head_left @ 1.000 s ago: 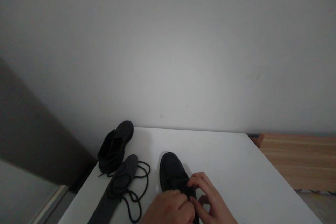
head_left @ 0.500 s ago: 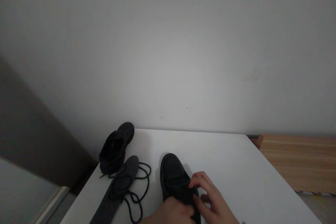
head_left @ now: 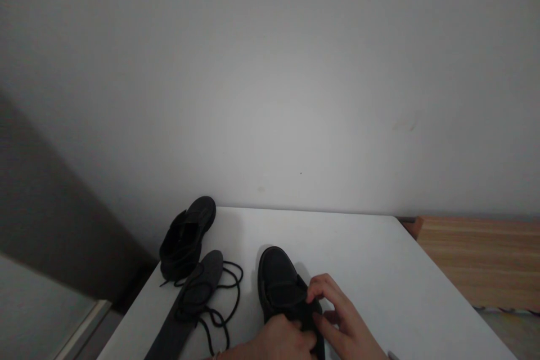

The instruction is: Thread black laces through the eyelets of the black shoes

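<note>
A black shoe (head_left: 277, 270) lies on the white table, toe pointing to the wall, its rear part cut off by the bottom edge of the view. My left hand (head_left: 280, 340) is closed over the shoe's opening, fingers curled at the inside. On the shoe's right side, my right hand (head_left: 337, 312) grips the edge of the upper between bent fingers and thumb. What the fingertips hold exactly is partly hidden. To the left lie a dark grey insole (head_left: 169, 329) and a loose black shoelace (head_left: 236, 298), partly across it.
The other black shoe (head_left: 181, 247) stands at the table's back left corner. Behind the white table (head_left: 358, 242) rises a pale wall (head_left: 270, 95). A wooden board (head_left: 476, 259) is beyond the right edge.
My left hand has shifted slightly right and down over the shoe's opening. My right hand has moved very little along the shoe's edge. The other things lie as before.
</note>
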`<state>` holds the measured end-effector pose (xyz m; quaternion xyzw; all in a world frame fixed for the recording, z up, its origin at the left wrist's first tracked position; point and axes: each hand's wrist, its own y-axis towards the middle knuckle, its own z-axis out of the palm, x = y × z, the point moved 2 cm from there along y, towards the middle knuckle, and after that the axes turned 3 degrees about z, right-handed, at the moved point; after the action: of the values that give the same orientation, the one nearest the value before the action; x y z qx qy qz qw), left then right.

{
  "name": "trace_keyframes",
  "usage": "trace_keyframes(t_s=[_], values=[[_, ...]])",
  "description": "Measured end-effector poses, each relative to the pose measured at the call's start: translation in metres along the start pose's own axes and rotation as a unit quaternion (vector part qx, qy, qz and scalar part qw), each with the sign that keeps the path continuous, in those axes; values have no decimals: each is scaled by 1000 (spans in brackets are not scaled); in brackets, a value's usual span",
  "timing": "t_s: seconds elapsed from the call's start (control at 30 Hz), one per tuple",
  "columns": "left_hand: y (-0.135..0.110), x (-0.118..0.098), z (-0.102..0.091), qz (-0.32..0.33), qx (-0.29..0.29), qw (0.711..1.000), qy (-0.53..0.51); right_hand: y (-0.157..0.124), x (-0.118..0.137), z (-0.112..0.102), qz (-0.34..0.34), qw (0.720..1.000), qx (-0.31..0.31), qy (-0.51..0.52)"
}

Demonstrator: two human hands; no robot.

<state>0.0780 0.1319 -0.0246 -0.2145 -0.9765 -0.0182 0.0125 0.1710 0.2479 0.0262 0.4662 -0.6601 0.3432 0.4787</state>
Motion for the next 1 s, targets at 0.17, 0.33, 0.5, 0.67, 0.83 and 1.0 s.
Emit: trace_keyframes(t_s=[0.17,0.33,0.5,0.67,0.83,1.0], values=[[2,1,1,10,4,1000,8,1,4,0,5,1000,-1,4],[3,1,6,19,11,1000,3,0,4,0,7,1000,-4,11],[4,1,6,18,12,1000,3,0,3,0,8,1000,-10,2],[4,1,3,20,19,1000,-1,0,4,1,1,1000,-14,12],[5,1,-4,19,38,999,5,1,6,0,3,1000,-14,15],[4,3,-14,9,43,999,-8,2,6,0,2,1000,-10,26]])
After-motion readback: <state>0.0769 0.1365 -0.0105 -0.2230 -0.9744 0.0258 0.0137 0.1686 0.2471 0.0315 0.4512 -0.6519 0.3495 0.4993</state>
